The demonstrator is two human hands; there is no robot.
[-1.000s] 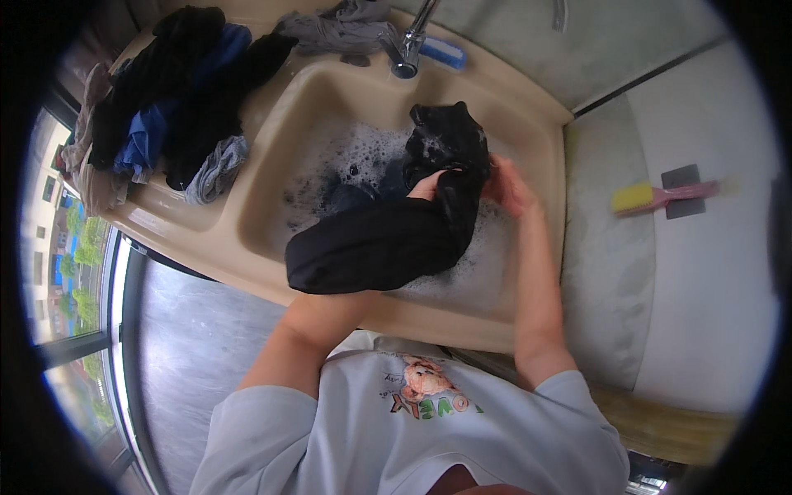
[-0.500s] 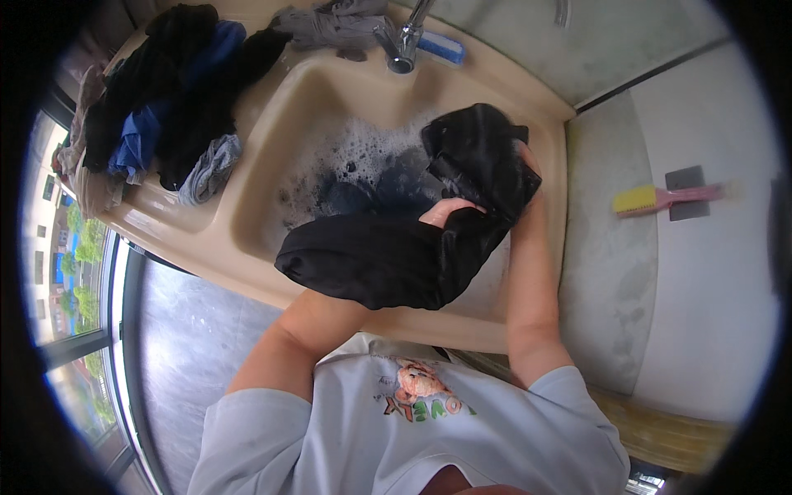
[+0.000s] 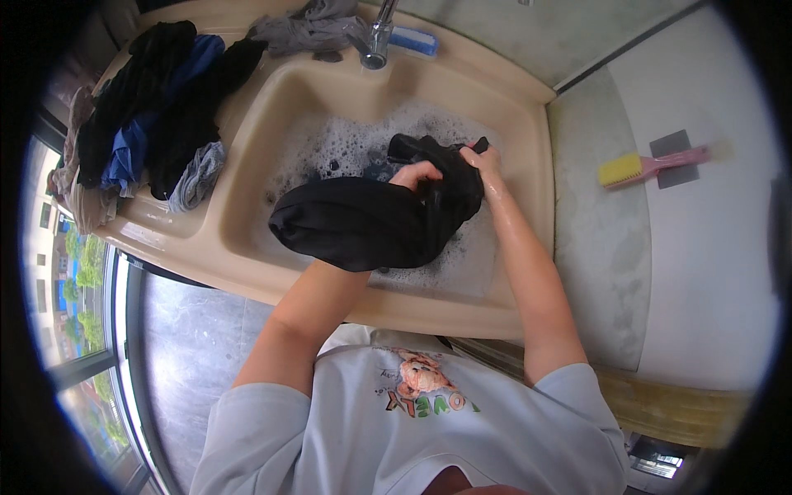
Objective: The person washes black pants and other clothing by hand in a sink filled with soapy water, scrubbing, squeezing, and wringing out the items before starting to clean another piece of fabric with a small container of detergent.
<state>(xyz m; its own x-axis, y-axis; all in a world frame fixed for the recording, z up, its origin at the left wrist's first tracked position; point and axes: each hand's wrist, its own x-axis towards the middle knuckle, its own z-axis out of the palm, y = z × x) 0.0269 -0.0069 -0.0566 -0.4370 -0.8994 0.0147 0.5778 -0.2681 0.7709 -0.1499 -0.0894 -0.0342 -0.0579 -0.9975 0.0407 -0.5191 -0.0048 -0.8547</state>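
Note:
A wet black garment (image 3: 351,223) hangs over my left forearm, above the soapy water in the beige sink basin (image 3: 528,247). My left hand (image 3: 415,174) comes out past the draped cloth, its fingers closed on a fold of it. At the garment's right end, my right hand (image 3: 482,158) pinches the fabric near its edge. Part of the cloth between both hands dips down to the suds (image 3: 334,148). The cloth hides my left wrist. Whether other pieces lie under the foam, I cannot make out.
A pile of dark, blue and grey clothes (image 3: 157,107) lies on the left ledge. More grey cloth (image 3: 309,29) rests behind the basin, beside the faucet (image 3: 375,49) and a blue-and-white brush (image 3: 412,40). A pink-handled yellow brush (image 3: 623,171) hangs on the right wall.
Both hands have lowered the garment's right end toward the water. My right hand has moved left and down, and the bunched cloth that covered it now leaves it in sight.

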